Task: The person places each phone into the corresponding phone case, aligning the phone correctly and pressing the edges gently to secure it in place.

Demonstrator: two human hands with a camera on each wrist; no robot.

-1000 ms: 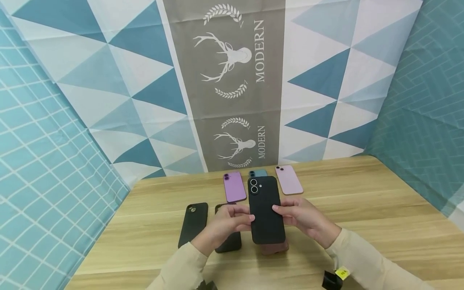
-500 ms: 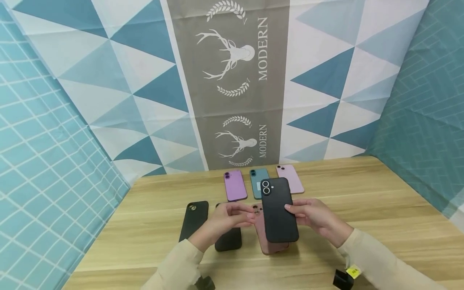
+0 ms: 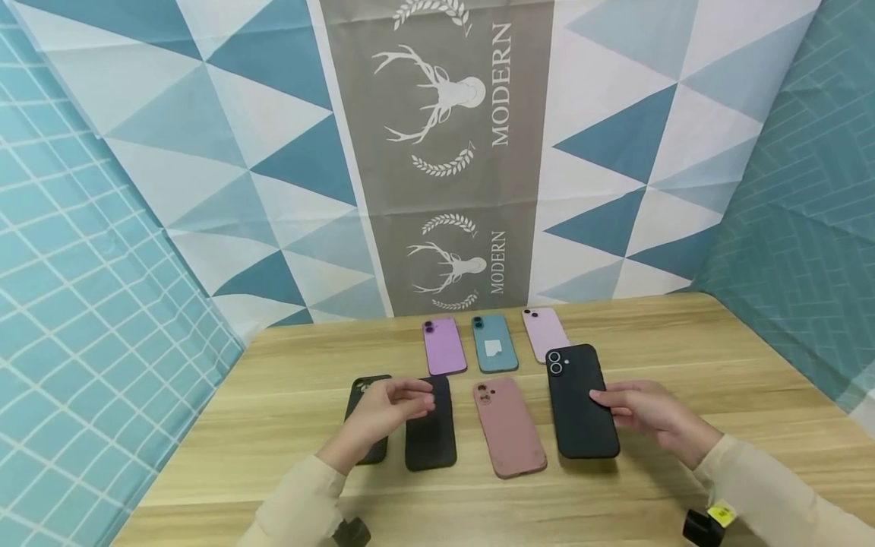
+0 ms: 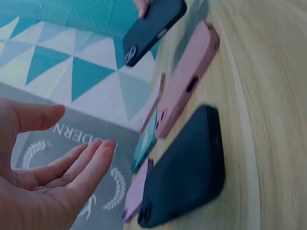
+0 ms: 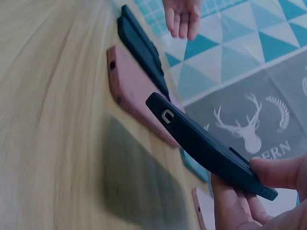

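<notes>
In the head view my right hand (image 3: 659, 418) pinches the right edge of a phone in a black case (image 3: 581, 403), thumb on its back. Two silver-ringed lenses show at its top. The right wrist view has the phone (image 5: 201, 143) raised over the table, its shadow below. My left hand (image 3: 383, 414) hovers holding nothing, its fingers loosely bent, above two black phone cases, one further left (image 3: 372, 452) and partly hidden, one nearer the middle (image 3: 431, 433). A pink phone case (image 3: 509, 429) lies between the hands.
Along the back of the wooden table (image 3: 287, 425) lie a purple phone (image 3: 444, 346), a blue-green phone (image 3: 494, 334) with a white label, and a pale pink phone (image 3: 543, 330). A patterned cloth wall (image 3: 451, 167) stands behind the table's far edge.
My left hand has let go of the black-cased phone and moved left. My right hand has carried the phone to the right, uncovering the pink case and the blue-green phone.
</notes>
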